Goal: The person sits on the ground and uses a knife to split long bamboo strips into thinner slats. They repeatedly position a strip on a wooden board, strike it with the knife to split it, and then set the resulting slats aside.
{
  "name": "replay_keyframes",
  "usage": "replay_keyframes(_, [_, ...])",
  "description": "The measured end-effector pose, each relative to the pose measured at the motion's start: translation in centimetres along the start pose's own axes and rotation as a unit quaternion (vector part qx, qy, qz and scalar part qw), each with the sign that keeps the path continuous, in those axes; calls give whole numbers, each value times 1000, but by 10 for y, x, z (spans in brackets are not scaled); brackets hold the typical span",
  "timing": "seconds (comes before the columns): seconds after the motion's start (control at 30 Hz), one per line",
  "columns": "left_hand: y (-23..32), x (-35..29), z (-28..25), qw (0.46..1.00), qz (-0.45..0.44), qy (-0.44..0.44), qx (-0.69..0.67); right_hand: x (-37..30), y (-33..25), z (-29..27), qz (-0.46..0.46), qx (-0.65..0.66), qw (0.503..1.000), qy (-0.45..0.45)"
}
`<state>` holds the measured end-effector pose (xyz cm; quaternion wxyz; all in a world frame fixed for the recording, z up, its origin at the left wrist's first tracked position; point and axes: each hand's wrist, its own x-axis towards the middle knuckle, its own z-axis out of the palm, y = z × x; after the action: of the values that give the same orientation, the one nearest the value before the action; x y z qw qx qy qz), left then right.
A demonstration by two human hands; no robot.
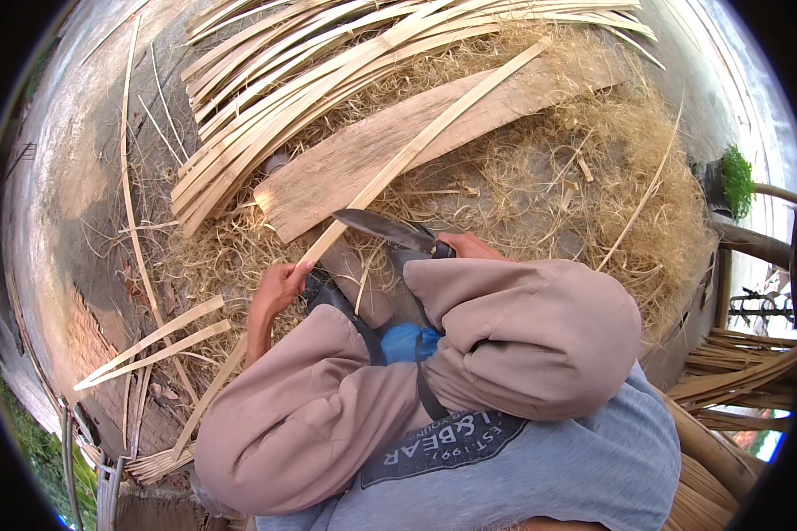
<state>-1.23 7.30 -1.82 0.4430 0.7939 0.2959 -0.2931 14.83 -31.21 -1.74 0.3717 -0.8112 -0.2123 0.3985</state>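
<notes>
A long pale bamboo strip (434,129) runs slantwise from my left hand (280,287) up across a wide flat wooden board (496,113). My left hand is closed on the strip's near end, just left of my knees. In my right hand (471,247), partly hidden behind my right knee, is the dark handle of a knife (388,230). Its broad dark blade points left, and the tip lies across the strip a little beyond my left hand. Whether the edge bites into the strip I cannot tell.
Many split strips (274,106) lie piled beyond the board. Curly shavings (522,203) cover the ground around it, thickest at right. Short strips (150,345) lie at left. Something blue (403,343) sits between my legs. More strips (744,376) are stacked far right.
</notes>
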Motion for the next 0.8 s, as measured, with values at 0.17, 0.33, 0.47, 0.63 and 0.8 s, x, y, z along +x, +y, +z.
replay_keyframes(0.17, [12, 3, 10, 999, 30, 14, 16, 15, 3, -5, 45, 28, 969, 240])
replay_keyframes(0.33, [47, 14, 26, 994, 75, 49, 59, 45, 27, -51, 3, -77, 920, 383])
replay_keyframes(0.47, [66, 14, 31, 991, 98, 64, 58, 27, 13, -26, 68, -162, 960, 219])
replay_keyframes(0.63, [68, 12, 32, 990, 107, 71, 51, 8, 29, -25, -29, -269, 948, 170])
replay_keyframes(0.8, [62, 10, 35, 989, 109, 74, 61, 15, 17, -47, 39, -267, 947, 175])
